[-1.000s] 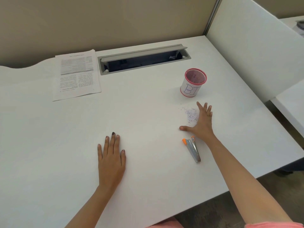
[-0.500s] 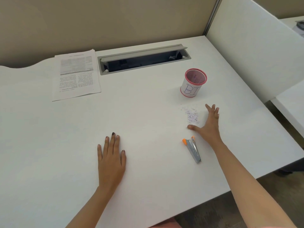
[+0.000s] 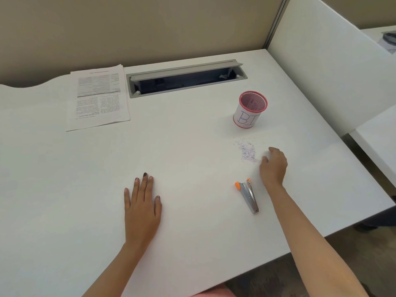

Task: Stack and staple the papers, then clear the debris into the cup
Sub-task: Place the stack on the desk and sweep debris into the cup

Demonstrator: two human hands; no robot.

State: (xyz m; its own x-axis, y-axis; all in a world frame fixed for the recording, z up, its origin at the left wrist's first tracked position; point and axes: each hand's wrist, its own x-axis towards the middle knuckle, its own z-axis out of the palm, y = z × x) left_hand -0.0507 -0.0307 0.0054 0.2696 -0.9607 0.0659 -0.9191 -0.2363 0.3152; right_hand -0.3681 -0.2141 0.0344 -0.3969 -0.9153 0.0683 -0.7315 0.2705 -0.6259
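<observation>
Right hand (image 3: pixel 274 166) fingers curled, empty, beside debris (image 3: pixel 246 151); left hand (image 3: pixel 142 207) flat, open on desk (image 3: pixel 192 136). Risk: fast sweep scatters debris past cup (image 3: pixel 249 110).

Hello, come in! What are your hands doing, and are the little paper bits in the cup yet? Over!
Left hand flat on desk, empty. Right hand beside paper bits, fingers curled. Bits not in cup. Nothing in the way.
</observation>
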